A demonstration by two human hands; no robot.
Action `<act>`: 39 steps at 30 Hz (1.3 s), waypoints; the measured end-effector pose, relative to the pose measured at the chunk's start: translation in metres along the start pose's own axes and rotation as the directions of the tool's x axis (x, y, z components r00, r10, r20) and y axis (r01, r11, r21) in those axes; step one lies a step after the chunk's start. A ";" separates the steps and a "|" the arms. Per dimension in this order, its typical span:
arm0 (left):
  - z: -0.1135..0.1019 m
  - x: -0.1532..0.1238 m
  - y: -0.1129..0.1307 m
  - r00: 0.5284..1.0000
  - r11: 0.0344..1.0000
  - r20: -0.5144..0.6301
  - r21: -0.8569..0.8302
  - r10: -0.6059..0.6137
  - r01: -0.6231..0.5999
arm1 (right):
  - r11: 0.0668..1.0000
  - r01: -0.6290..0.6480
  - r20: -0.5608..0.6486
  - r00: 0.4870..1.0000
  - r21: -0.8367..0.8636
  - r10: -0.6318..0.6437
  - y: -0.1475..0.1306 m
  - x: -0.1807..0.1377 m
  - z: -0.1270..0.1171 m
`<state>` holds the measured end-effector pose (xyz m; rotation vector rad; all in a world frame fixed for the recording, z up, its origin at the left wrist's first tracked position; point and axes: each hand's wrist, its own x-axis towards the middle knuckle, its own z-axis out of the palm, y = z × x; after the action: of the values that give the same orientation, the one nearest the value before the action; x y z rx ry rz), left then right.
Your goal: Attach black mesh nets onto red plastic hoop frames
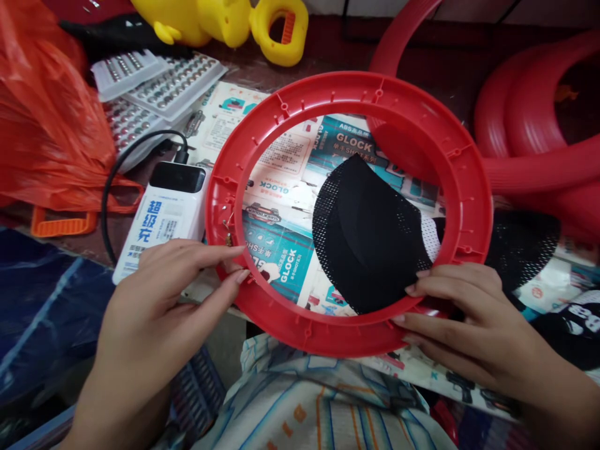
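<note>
A large red plastic ring (469, 181) lies in front of me on printed paper sheets. My left hand (159, 300) pinches its left rim near a small metal part, thumb and fingers pressed on the ring. My right hand (469, 319) rests on the ring's lower right rim, fingers stretched onto a folded piece of black mesh (370, 237) lying inside the ring and holding it down.
A white power bank (164, 215) with a black cable lies left of the ring. Trays of button cells (154, 81) and an orange plastic bag (42, 119) sit at back left. Yellow plastic parts (220, 22) are at the back, more red rings (539, 125) at right.
</note>
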<state>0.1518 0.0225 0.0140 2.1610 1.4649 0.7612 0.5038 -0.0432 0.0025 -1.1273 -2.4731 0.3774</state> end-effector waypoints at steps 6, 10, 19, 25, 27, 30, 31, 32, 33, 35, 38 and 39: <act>-0.001 0.001 -0.001 0.999 0.999 0.039 -0.041 -0.027 0.029 | 1.000 -0.009 0.005 1.000 0.001 0.009 -0.001 0.001 -0.001; 0.000 0.003 -0.004 1.000 1.000 0.026 -0.025 0.002 -0.001 | 1.000 -0.001 0.006 1.000 -0.002 0.001 -0.001 0.002 -0.001; 0.002 0.001 -0.001 1.000 0.998 0.003 0.065 0.013 -0.013 | 1.000 -0.027 -0.025 0.999 0.004 0.027 -0.002 0.000 0.000; 0.003 -0.003 0.000 0.999 0.998 -0.011 0.053 -0.038 0.038 | 1.000 -0.027 -0.018 0.999 0.010 0.027 -0.003 0.000 0.001; 0.004 -0.002 -0.002 1.000 0.998 -0.006 0.049 -0.025 0.026 | 1.000 -0.026 -0.023 0.999 0.013 0.026 -0.004 0.001 0.001; 0.005 0.001 -0.004 1.000 0.999 -0.012 0.049 0.003 -0.002 | 1.000 -0.011 -0.022 1.000 0.014 0.011 -0.003 0.001 0.001; 0.005 0.002 -0.004 1.000 0.999 -0.010 0.036 0.027 -0.027 | 1.000 -0.009 -0.020 1.000 0.017 0.010 -0.003 0.001 0.001; 0.004 0.003 -0.004 0.999 0.998 -0.005 0.011 0.054 -0.054 | 1.000 -0.011 -0.024 1.000 0.021 0.011 -0.003 0.001 0.000; 0.003 0.004 -0.004 0.997 0.997 0.009 -0.018 0.073 -0.073 | 1.000 -0.012 -0.026 1.000 0.025 0.013 -0.004 0.001 0.000; 0.000 0.005 -0.003 0.998 0.996 0.031 -0.070 0.061 -0.059 | 0.999 -0.022 -0.034 0.999 0.031 0.023 -0.004 0.001 0.001; -0.002 0.005 0.000 0.999 0.998 0.034 -0.054 -0.024 0.026 | 0.999 -0.027 -0.035 0.999 0.023 0.028 -0.004 0.001 0.001; -0.001 0.005 0.000 0.999 0.999 0.029 -0.035 -0.039 0.040 | 1.000 -0.026 -0.034 0.999 0.014 0.027 -0.004 0.000 0.000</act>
<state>0.1524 0.0267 0.0161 2.1022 1.4648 0.7347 0.5011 -0.0452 0.0037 -1.1522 -2.4244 0.3791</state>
